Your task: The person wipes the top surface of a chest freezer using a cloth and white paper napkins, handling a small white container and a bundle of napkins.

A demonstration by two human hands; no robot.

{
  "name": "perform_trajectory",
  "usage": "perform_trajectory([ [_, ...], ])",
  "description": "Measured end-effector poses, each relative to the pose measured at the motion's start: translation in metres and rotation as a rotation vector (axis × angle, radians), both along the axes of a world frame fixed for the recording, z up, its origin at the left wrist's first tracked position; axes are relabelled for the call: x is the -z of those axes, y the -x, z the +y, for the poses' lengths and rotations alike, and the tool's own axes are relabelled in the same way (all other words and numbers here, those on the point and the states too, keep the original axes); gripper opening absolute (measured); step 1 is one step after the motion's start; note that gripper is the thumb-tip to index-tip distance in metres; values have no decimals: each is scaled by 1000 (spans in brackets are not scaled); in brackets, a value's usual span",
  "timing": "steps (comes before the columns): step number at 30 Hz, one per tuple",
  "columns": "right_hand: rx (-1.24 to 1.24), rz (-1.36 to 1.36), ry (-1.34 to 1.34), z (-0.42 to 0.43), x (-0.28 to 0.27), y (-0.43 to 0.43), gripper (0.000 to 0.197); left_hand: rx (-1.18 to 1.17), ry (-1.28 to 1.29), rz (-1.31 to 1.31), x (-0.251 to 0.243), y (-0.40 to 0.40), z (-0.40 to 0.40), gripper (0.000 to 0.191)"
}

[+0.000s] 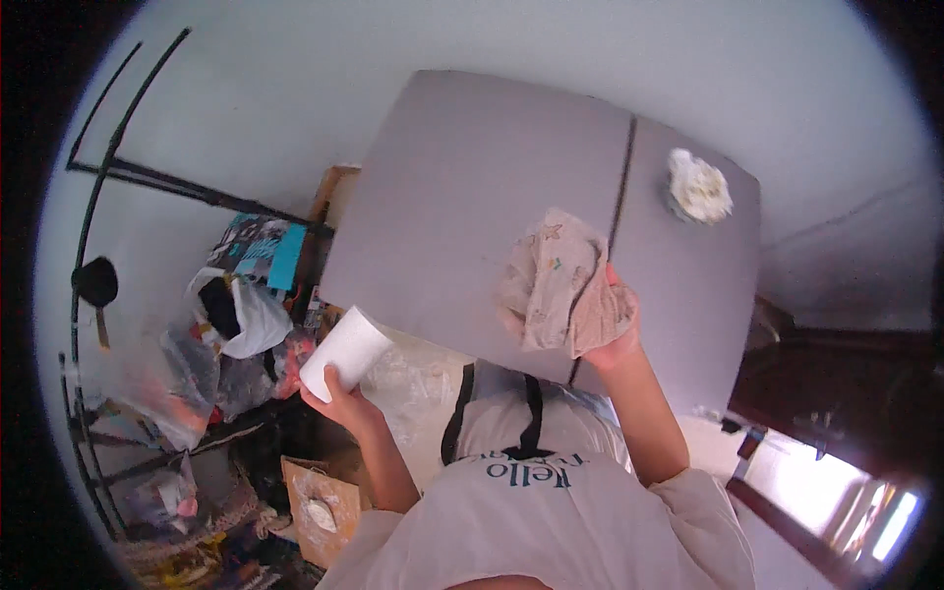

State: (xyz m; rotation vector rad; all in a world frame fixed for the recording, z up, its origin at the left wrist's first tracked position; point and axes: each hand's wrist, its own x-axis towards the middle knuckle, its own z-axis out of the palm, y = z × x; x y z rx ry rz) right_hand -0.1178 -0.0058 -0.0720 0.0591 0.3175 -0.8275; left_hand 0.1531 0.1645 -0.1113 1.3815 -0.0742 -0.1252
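A white cylindrical roll (346,352), which looks like paper towel, is gripped in my left hand (345,405) beyond the table's left front edge. My right hand (618,335) holds a bunched beige cloth (560,287) with small printed figures. The cloth hangs over a grey tabletop (472,169) and hides part of my fingers. A dark seam runs across the tabletop just behind that hand. Farther back on the right lies a crumpled white wad (699,188), its material unclear.
To the left, a black metal rack (96,221) holds plastic bags (251,317) and a blue-and-black package (265,251). An open cardboard box (324,509) sits low beside my left arm. Dark wooden furniture (818,383) stands at the right.
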Motion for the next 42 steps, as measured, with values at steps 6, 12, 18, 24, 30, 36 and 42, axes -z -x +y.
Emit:
perform_trajectory([
  [6,324,258,214,15,46,155,28,348,-12,-23,-29,79,-33,55],
  [12,489,1295,148,29,89,262,33,748,-18,-106,-26,144,-57,59],
  [18,768,2261,585,42,60,260,29,1088,112,-99,-44,186,-84,62],
  [24,152,783,806,63,3,157,72,1298,338,-26,-74,235,-93,73],
  [30,44,407,558,87,38,146,86,1154,148,261,-43,272,-76,61],
  [36,194,494,432,105,52,152,79,1313,-100,228,-45,268,-62,24],
  [42,107,-156,258,108,78,160,98,1508,263,596,-85,285,-40,42],
])
